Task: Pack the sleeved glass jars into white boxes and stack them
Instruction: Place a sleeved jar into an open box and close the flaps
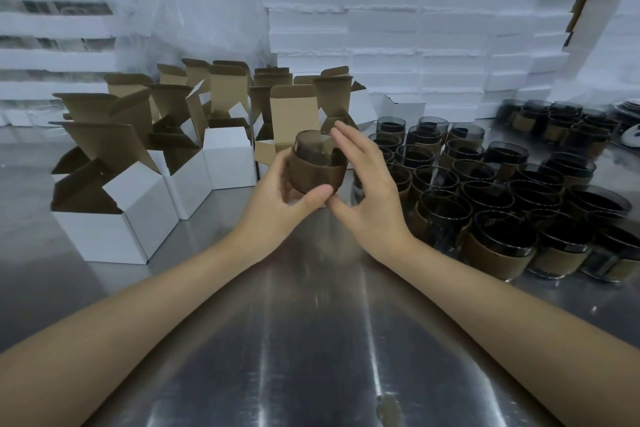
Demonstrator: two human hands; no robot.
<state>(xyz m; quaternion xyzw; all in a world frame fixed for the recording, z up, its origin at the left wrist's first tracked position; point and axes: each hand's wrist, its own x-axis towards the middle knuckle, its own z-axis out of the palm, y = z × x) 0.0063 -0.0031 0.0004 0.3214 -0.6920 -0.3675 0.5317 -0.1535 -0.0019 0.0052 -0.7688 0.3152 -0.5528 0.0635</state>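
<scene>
My left hand (277,198) grips a dark glass jar (317,163) wrapped in a brown cardboard sleeve, held above the steel table at the centre. My right hand (367,184) is beside the jar on its right, fingers straight and spread, thumb tip near my left thumb under the jar. Behind the jar stands an open white box (294,121) with its brown flap up. Several more open white boxes (138,204) stand to the left.
Many sleeved dark jars (485,204) crowd the right side of the steel table (311,340). A wall of stacked white boxes (398,28) rises at the back. Clear plastic wrap (194,3) hangs at the back left.
</scene>
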